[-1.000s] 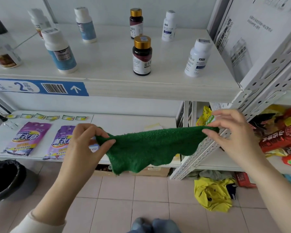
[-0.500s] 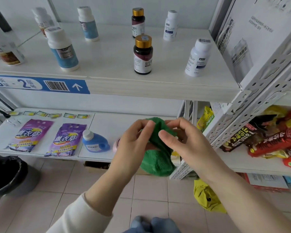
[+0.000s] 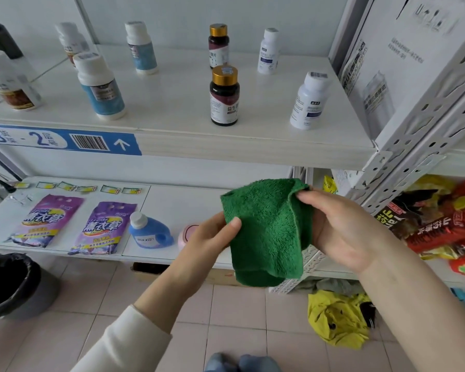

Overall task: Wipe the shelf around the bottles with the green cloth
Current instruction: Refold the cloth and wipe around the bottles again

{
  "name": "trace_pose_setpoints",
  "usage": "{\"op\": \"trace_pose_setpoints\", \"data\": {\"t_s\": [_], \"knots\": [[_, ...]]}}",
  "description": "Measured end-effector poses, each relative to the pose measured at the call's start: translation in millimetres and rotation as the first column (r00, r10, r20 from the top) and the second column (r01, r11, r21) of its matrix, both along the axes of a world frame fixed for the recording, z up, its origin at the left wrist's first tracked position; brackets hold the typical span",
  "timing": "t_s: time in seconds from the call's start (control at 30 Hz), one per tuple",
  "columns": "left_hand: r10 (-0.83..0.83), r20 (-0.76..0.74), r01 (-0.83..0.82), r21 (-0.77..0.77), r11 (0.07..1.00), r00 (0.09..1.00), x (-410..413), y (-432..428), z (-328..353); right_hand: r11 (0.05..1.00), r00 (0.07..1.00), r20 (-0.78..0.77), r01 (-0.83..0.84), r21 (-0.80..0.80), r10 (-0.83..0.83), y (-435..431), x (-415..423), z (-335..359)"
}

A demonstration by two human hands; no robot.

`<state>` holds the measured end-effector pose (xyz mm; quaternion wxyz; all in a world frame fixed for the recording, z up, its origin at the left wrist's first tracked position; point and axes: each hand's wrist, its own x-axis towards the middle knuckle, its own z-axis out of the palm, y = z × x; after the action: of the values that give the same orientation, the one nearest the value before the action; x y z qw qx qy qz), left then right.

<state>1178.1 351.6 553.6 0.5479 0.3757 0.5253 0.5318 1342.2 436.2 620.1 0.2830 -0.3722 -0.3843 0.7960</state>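
Green cloth (image 3: 266, 232), folded to a pad, hangs below the gold-cap brown bottle (image 3: 224, 96), not yet on the shelf (image 3: 172, 122). L hand (image 3: 207, 242) pinches its left edge, R hand (image 3: 344, 232) grips the right fold, fingers curled. Prob. prep step; next: lift cloth to shelf, wipe round bottle w/o tipping it.

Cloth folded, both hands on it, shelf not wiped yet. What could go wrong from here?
1. The gold-capped bottle and white bottle stand upright near the front edge of the shelf; a sweeping wipe could tip one or push it off.
2. The green cloth is held at its sides by left hand and right hand, lower end hanging; it might snag a bottle.
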Motion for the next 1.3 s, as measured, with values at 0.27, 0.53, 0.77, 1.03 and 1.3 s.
{"op": "trace_pose_setpoints", "data": {"t_s": [0.27, 0.53, 0.77, 1.03, 1.3], "knots": [[0.110, -0.071, -0.113, -0.030, 0.993, 0.991, -8, 9, 21, 0.990, 0.998, 0.049, -0.019, -0.140, 0.026, -1, 13, -15], [0.288, -0.379, -0.287, 0.060, 0.956, 0.880, 3, 6, 16, 0.998, 0.993, 0.099, 0.067, -0.012, -0.066, -10, -1, -16], [0.127, -0.219, -0.123, 0.031, 0.992, 0.967, 12, 8, 53, 0.951, 0.991, 0.115, -0.093, 0.295, 0.061, -11, -13, 16], [0.267, 0.039, -0.268, 0.047, 0.962, 0.963, -1, 44, 112, 0.810, 0.957, 0.257, -0.046, 0.584, -0.131, 22, -15, 53], [0.259, -0.136, -0.237, 0.158, 0.959, 0.956, -13, 100, 169, 0.830, 0.994, 0.004, 0.088, 0.551, -0.108, 57, -47, 80]]}}
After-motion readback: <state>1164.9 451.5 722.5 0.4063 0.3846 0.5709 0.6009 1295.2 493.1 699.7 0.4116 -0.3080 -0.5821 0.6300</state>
